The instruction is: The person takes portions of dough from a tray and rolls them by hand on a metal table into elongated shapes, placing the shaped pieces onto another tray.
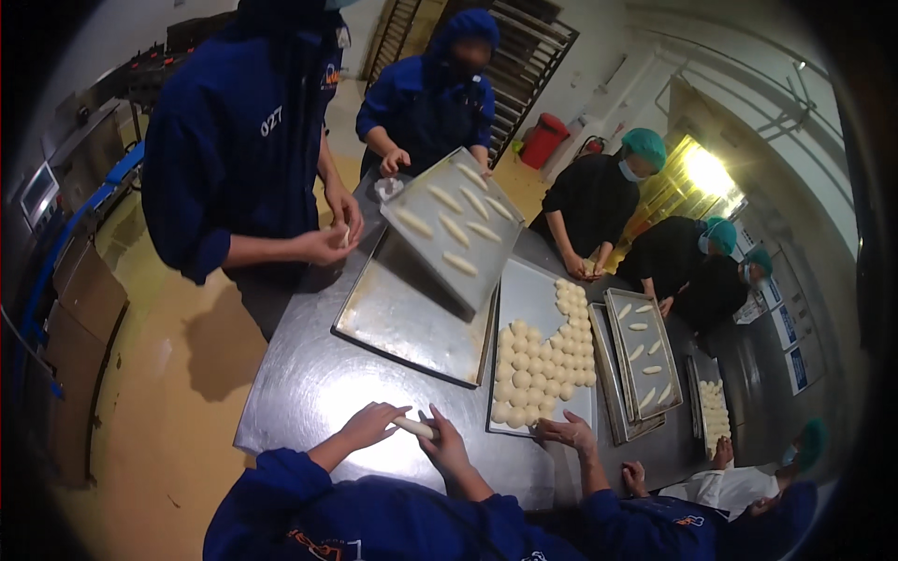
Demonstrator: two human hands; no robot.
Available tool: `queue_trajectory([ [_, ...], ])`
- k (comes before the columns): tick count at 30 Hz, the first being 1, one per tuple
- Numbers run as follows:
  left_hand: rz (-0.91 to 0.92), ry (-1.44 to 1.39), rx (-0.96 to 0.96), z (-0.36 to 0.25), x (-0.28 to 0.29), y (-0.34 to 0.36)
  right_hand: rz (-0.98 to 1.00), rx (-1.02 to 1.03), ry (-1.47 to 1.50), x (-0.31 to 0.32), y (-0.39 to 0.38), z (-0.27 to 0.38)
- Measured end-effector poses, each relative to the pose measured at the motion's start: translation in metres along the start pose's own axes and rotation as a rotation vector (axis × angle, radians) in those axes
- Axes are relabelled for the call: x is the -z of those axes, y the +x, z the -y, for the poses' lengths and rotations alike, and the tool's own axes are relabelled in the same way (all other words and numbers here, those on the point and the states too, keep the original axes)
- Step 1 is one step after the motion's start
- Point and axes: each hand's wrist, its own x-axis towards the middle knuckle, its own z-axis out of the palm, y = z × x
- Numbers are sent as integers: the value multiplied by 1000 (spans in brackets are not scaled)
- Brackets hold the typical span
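Observation:
My left hand [372,423] and my right hand [445,445] hold a pale, elongated dough roll [413,425] between them, low over the steel table [285,397], with fingers curved round either end. Just right of them, a large tray [533,294] holds many round dough balls [528,369]; another person's hand [566,430] touches its near edge. Behind my hands lies a stained flat tray [393,327], with a tilted tray [426,252] of long dough pieces raised over it by a co-worker.
Co-workers in blue [234,168] and black [594,206] surround the table, their hands among the dough. Stacked trays [655,402] and a narrower tray of dough [714,416] stand at right. A rack [524,75], a red bin [543,140] and machinery [65,299] are farther off.

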Motion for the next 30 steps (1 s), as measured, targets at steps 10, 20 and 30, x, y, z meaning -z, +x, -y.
queue_trajectory([
  [10, 284, -398, 300, -21, 82, 55, 417, -71, 364, 52, 68, -12],
  [20, -154, -137, 186, 89, 144, 119, 207, 119, 151, 32, 245, 44],
  [30, -173, 174, 136, 132, 123, 113, 100, 247, -35, -2, 254, -10],
])
